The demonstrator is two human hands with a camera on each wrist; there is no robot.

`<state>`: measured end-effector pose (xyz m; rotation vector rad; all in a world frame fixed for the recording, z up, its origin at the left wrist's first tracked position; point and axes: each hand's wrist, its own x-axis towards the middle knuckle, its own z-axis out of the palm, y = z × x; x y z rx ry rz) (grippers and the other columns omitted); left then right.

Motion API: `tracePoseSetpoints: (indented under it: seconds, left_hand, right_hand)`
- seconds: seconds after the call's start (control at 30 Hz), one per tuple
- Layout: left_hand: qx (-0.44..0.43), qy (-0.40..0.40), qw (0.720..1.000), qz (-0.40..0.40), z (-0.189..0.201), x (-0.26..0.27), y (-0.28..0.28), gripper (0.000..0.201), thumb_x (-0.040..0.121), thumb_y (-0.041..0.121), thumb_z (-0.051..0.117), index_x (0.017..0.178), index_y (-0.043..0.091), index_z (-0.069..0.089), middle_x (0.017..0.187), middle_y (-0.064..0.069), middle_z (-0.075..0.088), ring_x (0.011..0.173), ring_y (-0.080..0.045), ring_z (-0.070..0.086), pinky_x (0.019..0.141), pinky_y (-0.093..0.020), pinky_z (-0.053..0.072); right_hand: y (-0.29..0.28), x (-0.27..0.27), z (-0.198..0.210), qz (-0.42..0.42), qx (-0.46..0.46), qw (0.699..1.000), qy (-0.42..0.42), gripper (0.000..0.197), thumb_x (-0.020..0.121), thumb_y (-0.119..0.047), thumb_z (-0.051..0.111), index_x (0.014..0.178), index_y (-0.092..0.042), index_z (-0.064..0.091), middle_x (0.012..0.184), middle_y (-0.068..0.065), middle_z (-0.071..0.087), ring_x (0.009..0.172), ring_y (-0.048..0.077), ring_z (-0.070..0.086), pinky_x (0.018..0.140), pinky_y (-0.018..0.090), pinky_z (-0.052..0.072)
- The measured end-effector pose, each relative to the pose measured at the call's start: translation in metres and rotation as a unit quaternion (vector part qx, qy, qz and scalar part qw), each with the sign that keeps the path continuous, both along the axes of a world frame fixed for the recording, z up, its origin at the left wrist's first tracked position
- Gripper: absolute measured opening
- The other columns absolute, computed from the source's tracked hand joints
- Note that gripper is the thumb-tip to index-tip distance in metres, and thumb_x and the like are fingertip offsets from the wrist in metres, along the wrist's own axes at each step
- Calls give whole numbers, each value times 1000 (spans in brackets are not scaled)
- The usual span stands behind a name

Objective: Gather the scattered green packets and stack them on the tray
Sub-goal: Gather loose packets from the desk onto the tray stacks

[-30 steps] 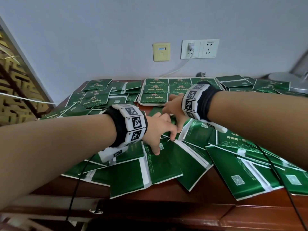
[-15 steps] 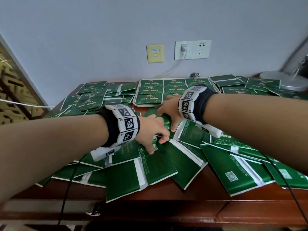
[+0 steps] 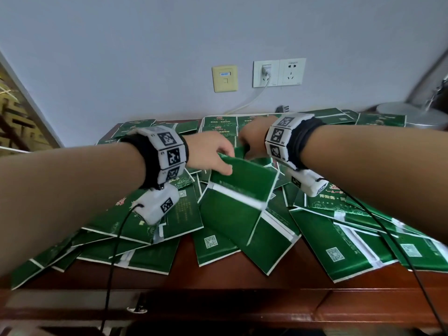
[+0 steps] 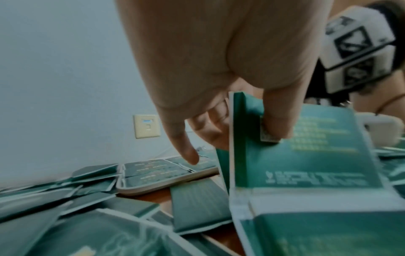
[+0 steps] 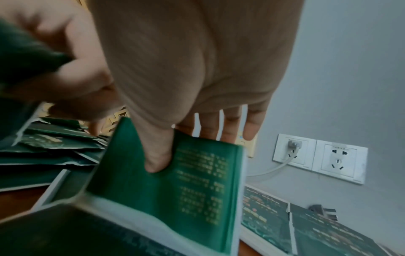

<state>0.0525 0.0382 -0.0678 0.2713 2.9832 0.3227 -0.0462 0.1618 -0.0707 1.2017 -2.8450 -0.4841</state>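
Head view, frame ctr: left hand (image 3: 210, 153) and right hand (image 3: 252, 139) both pinch raised green packet (image 3: 242, 187), thumbs in front, fingers behind. Left index finger (image 4: 181, 147) extended, touching nothing.

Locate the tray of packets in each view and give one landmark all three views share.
Head: tray at the table's far edge, behind both hands.
Left wrist: tray lower centre-left, beyond the left hand.
Right wrist: tray bottom right, under the wall sockets.
Shared landmark: the yellow wall plate.

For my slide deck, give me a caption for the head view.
Both hands, left hand and right hand, lift a green packet from the scattered pile.
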Motion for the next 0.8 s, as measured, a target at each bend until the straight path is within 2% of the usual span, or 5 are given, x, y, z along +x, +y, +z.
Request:
tracePoseSetpoints:
  seconds: [0.13, 0.3, 0.43, 0.63, 0.8]
  left_hand:
    - [53, 67, 994, 74, 4, -1, -18, 14, 83, 24, 71, 93, 21, 62, 114, 3, 63, 103, -21, 62, 91, -31, 46]
    - [12, 14, 999, 42, -8, 11, -19, 19, 80, 26, 74, 91, 18, 59, 83, 14, 56, 74, -1, 55, 64, -3, 39]
    - [-59, -100, 993, 4, -26, 17, -7, 43, 69, 56, 74, 95, 27, 56, 102, 14, 49, 96, -11, 54, 87, -33, 47]
    - [-121, -83, 989, 5, -52, 10, 7, 51, 67, 54, 77, 98, 27, 48, 107, 4, 44, 97, -17, 48, 87, -38, 46]
    - [-104, -75, 991, 27, -56, 6, 4, 45, 70, 51, 76, 96, 27, 48, 101, 4, 45, 95, -17, 46, 86, -39, 46]
  right_hand:
    - [5, -4, 3, -36, -2, 999, -34, 27, 94, -13, 52, 116, -3, 61, 116, 13, 64, 96, 26, 62, 86, 33, 49]
    - [15, 4, -12, -33, 89, 994, -49, 29, 85, -17, 63, 113, -9, 63, 106, 5, 66, 91, 22, 61, 85, 33, 53]
    - [18, 10, -24, -14, 163, 982, -91, 58, 83, -46, 67, 127, -10, 55, 123, 4, 59, 112, 24, 57, 92, 33, 46]
    - [18, 6, -27, 10, 104, 988, -111, 60, 76, -43, 74, 122, -11, 55, 120, 6, 59, 106, 24, 58, 81, 30, 45]
    - [19, 2, -29, 16, 75, 991, -112, 48, 76, -39, 76, 113, -15, 57, 102, -2, 57, 83, 15, 52, 54, 20, 37]
